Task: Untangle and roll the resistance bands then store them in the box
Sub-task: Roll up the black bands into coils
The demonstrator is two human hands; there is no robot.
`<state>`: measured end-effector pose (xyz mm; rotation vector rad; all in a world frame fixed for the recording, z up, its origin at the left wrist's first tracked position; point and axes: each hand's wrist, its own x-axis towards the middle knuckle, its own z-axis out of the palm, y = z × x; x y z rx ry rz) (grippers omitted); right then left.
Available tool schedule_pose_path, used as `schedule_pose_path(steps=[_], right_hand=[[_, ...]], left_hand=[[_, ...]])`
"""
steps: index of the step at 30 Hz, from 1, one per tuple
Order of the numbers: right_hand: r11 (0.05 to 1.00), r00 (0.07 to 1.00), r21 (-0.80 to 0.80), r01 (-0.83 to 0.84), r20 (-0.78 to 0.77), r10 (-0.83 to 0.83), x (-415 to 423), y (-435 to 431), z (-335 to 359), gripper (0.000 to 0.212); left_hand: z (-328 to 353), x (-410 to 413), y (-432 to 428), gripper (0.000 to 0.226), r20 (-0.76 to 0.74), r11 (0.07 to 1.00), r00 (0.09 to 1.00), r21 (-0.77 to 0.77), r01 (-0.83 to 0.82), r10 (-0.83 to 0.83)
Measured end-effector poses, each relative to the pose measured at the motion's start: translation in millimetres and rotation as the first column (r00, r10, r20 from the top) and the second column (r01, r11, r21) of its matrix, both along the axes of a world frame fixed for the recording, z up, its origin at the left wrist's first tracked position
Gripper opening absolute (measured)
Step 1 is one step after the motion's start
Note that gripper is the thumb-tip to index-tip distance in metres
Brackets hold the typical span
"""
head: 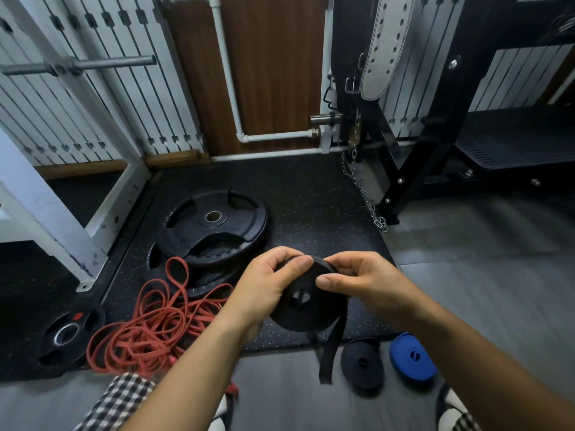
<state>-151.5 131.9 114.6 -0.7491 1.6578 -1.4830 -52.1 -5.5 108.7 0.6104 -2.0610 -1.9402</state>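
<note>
Rolls already finished, a black roll (362,363) and a blue roll (410,357), lie on the floor just below the hands. Above them both hands clamp the black band coil (303,309): the left hand (267,284) wraps its edge, the right hand (357,278) pinches the outer wrap. Its loose tail (329,353) dangles beneath. Should either thumb ease, the elastic would likely spring open and unwind. Left of the hands, the red tangle (149,325) lies against weight plates (213,227); no box shows.
</note>
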Motion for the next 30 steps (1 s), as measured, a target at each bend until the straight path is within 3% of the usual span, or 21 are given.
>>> schedule_pose_path(steps=[5, 12, 15, 20, 23, 26, 30], right_hand=[[0.998, 0.998, -0.019, 0.052, 0.036, -0.051, 0.6, -0.5, -4.2, 0.022], [0.988, 0.984, -0.065, 0.140, 0.117, -0.132, 11.0, -6.8, -11.5, 0.021], [0.994, 0.993, -0.022, 0.106, 0.058, -0.105, 8.4, -3.9, -9.3, 0.016], [0.999, 1.000, 0.048, 0.014, 0.005, -0.014, 8.2, -2.0, -7.4, 0.014], [0.997, 0.998, 0.078, -0.012, -0.066, 0.017, 10.6, -4.4, -9.7, 0.012], [0.999, 0.999, 0.052, -0.009, -0.045, 0.012, 7.3, -3.0, -7.3, 0.012], [0.997, 0.993, 0.071, -0.016, -0.119, 0.025, -0.7, 1.3, -5.3, 0.015]], left_hand=[[0.9, -1.6, 1.9, 0.018, -0.035, 0.915, 0.971, 0.344, -0.210, 0.236], [-1.9, -3.9, 9.8, 0.018, -0.037, 0.861, 0.924, 0.379, -0.339, 0.380], [0.9, -1.4, 5.0, 0.024, -0.004, 0.908, 0.965, 0.339, -0.247, 0.264], [4.7, 2.3, -9.3, 0.039, 0.038, 0.993, 0.997, 0.096, -0.073, 0.070], [-0.3, 1.0, -3.9, 0.034, 0.054, 0.992, 0.996, 0.101, -0.079, 0.074], [-2.2, 0.8, -0.7, 0.034, 0.050, 0.987, 0.994, 0.124, -0.103, 0.097], [0.3, 4.5, -5.7, 0.032, 0.064, 0.991, 0.996, 0.126, 0.050, -0.058]])
